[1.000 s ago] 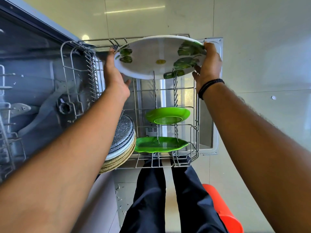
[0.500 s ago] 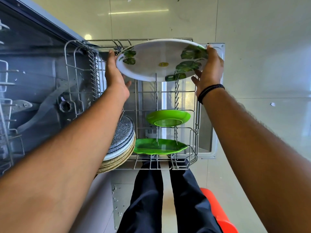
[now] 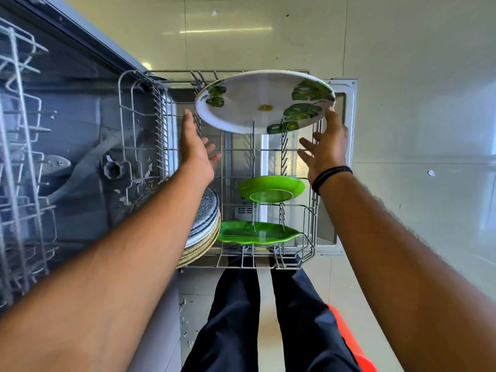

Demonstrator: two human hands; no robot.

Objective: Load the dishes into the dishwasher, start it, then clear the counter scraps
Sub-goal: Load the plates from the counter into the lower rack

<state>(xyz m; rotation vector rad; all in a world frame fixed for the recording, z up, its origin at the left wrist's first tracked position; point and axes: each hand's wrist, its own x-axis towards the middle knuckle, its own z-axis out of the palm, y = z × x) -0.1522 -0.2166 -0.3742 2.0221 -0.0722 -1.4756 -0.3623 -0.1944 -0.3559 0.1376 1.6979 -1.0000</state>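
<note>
A large white plate with green leaf prints [image 3: 264, 102] stands among the tines at the far end of the pulled-out lower rack [image 3: 311, 253]. My left hand [image 3: 197, 150] is just below the plate's left edge, fingers straight, off the plate. My right hand [image 3: 326, 150] is beside the plate's right edge with fingers spread; a fingertip is at the rim, and contact is unclear. Two green plates, one round [image 3: 271, 189] and one leaf-shaped [image 3: 257, 233], stand nearer in the same rack. A stack of grey and woven plates [image 3: 205, 224] leans at the rack's left.
The open dishwasher tub [image 3: 80, 146] with its spray arm lies to the left, an upper wire rack [image 3: 18, 157] at far left. The door panel [image 3: 346, 162] sits under the rack. An orange object [image 3: 351, 345] is on the tiled floor by my legs.
Both hands gripped the white plate's edges earlier. Now the plate rests in the rack and both hands have let go and drawn back toward me with fingers spread.
</note>
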